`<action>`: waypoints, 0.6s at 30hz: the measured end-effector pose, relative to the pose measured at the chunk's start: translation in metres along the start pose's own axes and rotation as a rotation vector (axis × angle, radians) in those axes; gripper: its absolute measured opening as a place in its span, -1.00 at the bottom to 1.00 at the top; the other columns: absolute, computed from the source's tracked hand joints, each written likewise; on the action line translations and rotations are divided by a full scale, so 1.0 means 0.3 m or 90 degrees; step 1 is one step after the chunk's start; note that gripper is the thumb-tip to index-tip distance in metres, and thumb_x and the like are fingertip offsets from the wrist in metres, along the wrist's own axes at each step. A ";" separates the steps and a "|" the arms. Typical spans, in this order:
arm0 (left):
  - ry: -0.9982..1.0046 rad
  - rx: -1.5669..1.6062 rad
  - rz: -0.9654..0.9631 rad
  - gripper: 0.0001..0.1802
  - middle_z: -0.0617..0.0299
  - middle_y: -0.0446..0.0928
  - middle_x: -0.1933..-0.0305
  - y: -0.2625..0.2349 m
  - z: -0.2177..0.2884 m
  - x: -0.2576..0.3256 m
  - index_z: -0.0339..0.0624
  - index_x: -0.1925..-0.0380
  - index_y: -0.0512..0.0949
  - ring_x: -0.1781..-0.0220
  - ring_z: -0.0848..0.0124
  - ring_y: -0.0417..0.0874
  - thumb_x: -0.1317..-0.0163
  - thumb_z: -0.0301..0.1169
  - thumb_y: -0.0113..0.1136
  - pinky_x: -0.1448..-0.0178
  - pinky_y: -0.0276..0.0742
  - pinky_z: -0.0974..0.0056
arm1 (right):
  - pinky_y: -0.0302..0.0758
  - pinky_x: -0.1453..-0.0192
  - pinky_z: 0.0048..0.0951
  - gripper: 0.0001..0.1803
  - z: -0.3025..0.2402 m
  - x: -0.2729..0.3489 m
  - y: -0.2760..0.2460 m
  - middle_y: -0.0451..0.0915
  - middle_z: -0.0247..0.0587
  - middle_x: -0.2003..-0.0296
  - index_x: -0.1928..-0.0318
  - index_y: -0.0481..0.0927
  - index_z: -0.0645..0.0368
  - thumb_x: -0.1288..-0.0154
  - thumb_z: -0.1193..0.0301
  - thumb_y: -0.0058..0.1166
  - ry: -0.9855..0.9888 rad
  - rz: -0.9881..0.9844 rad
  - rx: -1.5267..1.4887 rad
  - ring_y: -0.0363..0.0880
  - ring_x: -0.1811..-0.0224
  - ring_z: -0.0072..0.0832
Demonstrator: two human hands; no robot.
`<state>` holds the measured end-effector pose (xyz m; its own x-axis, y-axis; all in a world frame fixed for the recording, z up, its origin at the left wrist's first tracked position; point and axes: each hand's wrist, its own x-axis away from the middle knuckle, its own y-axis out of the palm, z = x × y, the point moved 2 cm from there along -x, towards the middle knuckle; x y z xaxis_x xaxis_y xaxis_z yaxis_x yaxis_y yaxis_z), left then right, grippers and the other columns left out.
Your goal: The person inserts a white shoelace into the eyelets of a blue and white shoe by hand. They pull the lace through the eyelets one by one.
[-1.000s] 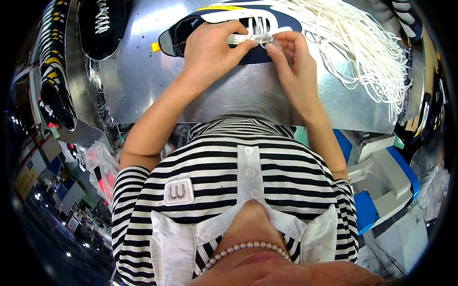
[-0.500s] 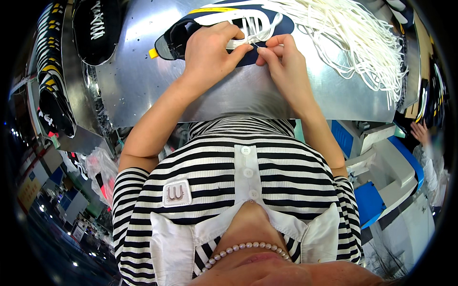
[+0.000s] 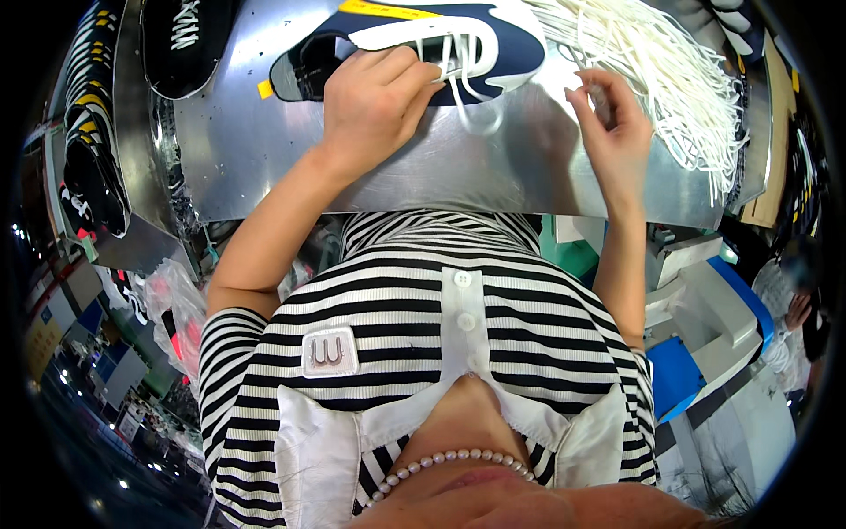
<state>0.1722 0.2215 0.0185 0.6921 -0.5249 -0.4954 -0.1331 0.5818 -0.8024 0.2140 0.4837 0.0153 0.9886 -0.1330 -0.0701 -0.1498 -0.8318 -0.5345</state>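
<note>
A navy sneaker [image 3: 515, 55] with white trim and a yellow stripe lies on its side on the metal table, toe to the right. White shoelace [image 3: 451, 53] runs through part of its eyelets, and a loose length, partly blurred, droops past the near edge. My left hand [image 3: 372, 101] is closed on the sneaker's near eyelet edge; its fingertips sit beside the lace. To the right, apart from the sneaker, my right hand [image 3: 615, 123] hovers above the table with fingers curled and thumb and forefinger slightly apart. Nothing shows clearly between them.
A large pile of white laces [image 3: 648, 70] spreads over the table's right side. One black shoe [image 3: 183, 44] lies at the far left, beside a row of stacked shoes [image 3: 92, 150]. A blue and grey plastic piece [image 3: 705, 326] sits below right. Another person's hand [image 3: 797, 310] shows at the right.
My right hand has moved right, away from my left hand and the sneaker. The sneaker and left hand have shifted slightly left in view. A loose lace length now droops below the sneaker.
</note>
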 end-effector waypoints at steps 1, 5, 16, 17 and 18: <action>0.030 0.011 0.003 -0.87 0.29 0.51 0.46 0.004 0.008 -0.008 -0.10 0.38 0.64 0.45 0.29 0.54 -0.04 -0.47 0.39 0.36 0.40 0.26 | 0.49 0.32 -0.67 -0.76 -0.062 -0.019 0.018 0.73 -0.29 0.26 0.01 0.60 0.18 -0.32 0.50 0.19 -0.050 -0.051 -0.080 0.59 0.37 -0.73; 0.059 0.013 0.008 -0.85 0.29 0.52 0.45 0.007 0.010 -0.005 -0.13 0.38 0.64 0.46 0.29 0.53 0.02 -0.52 0.36 0.38 0.41 0.26 | 0.53 0.41 -0.43 -0.77 -0.237 -0.102 0.191 0.71 -0.23 0.32 0.07 0.57 0.15 -0.25 0.51 0.15 -0.344 -0.174 0.168 0.68 0.41 -0.36; 0.043 0.061 -0.017 -0.83 0.28 0.42 0.51 0.016 -0.016 -0.001 -0.13 0.38 0.62 0.44 0.31 0.50 0.01 -0.49 0.39 0.42 0.37 0.24 | 0.54 0.20 -0.24 -0.79 -0.154 -0.188 0.248 0.69 -0.15 0.37 0.20 0.65 0.18 -0.21 0.35 0.24 -0.010 -0.325 -0.098 0.66 0.32 -0.30; 0.048 0.072 -0.033 -0.83 0.28 0.43 0.50 0.017 -0.014 -0.007 -0.13 0.37 0.62 0.43 0.31 0.50 0.01 -0.48 0.39 0.40 0.37 0.24 | 0.53 0.14 -0.34 -0.79 -0.152 -0.203 0.234 0.69 -0.23 0.35 0.18 0.66 0.19 -0.24 0.34 0.24 -0.028 -0.274 -0.118 0.64 0.28 -0.40; 0.045 0.076 -0.045 -0.82 0.27 0.43 0.49 0.015 -0.014 -0.004 -0.13 0.36 0.62 0.42 0.31 0.50 0.00 -0.47 0.40 0.38 0.38 0.23 | 0.52 0.08 -0.44 -0.78 -0.156 -0.232 0.214 0.68 -0.30 0.33 0.16 0.66 0.19 -0.27 0.34 0.24 -0.051 -0.231 -0.139 0.62 0.23 -0.50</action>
<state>0.1679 0.2222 0.0142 0.6441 -0.6079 -0.4643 0.0033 0.6092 -0.7930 0.1351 0.4144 0.0251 0.9743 0.2246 0.0194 0.2173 -0.9125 -0.3467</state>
